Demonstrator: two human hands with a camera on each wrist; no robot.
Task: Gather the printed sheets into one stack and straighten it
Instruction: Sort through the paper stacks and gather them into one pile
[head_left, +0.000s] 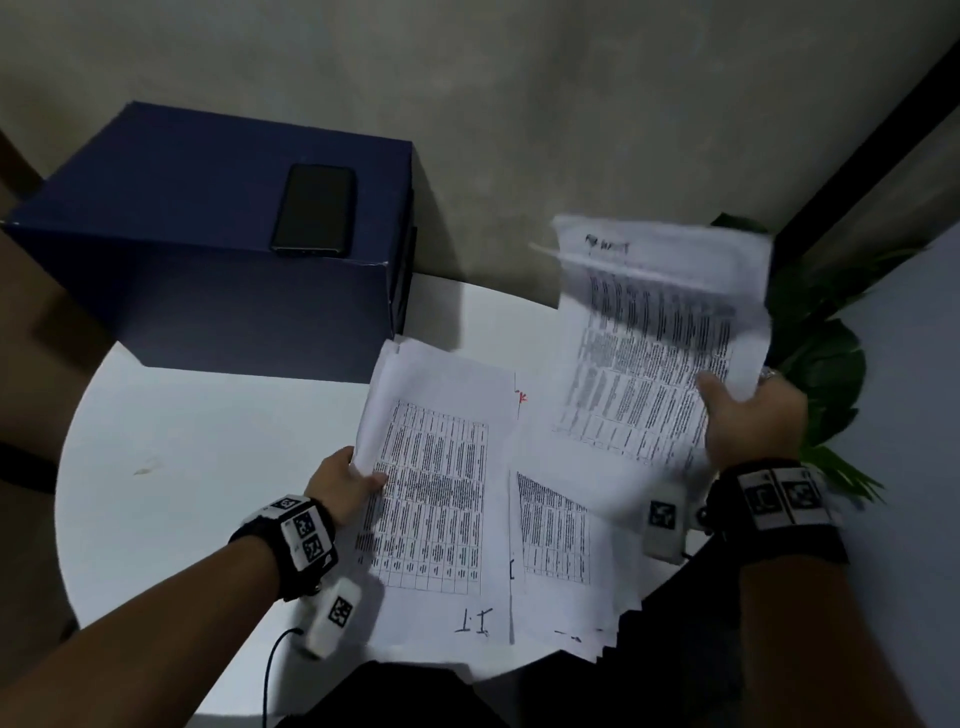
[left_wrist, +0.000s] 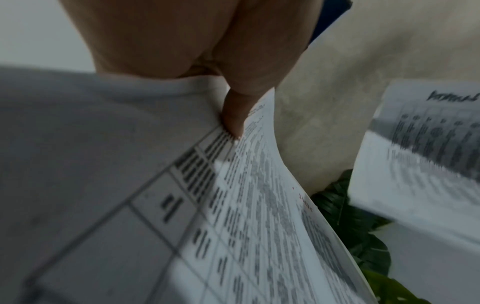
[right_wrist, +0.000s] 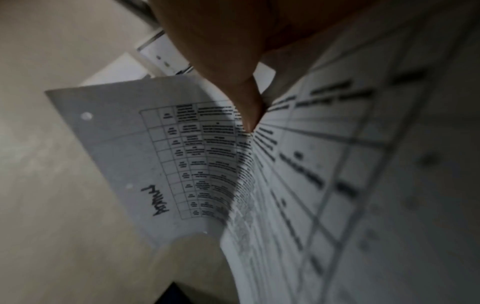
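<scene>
Gathering of loose white printed sheets with black tables, seen from the head camera and both wrist cameras. The sheets are thin office paper: light, limp and apt to curl, fan or slide over one another, so they are best judged as needing a pinch at an edge or corner, thumb on top and fingers beneath, with several taken as one bundle.

The right hand (head_left: 748, 415) is closed on a lifted bundle of printed sheets (head_left: 660, 338), thumb pressed on the printed face near its right edge; this bundle is raised clear of the round white tabletop (head_left: 182, 467) and bows under its own weight, its far end blurred.

The left hand (head_left: 345, 480) pinches the left edge of a second sheaf of printed sheets (head_left: 436, 493), which lies on the tabletop with that edge curled upward; the left wrist view shows the thumb (left_wrist: 233, 121) pressing on the table print.

A third group of fanned printed sheets (head_left: 561, 561) lies on the tabletop to the right of the second sheaf, overhanging the near rim and below the lifted bundle; neither hand touches it.

A dark blue cardboard box (head_left: 208, 249) stands on the tabletop beyond and to the left of the second sheaf, with a black smartphone (head_left: 314, 210) on its lid.
</scene>
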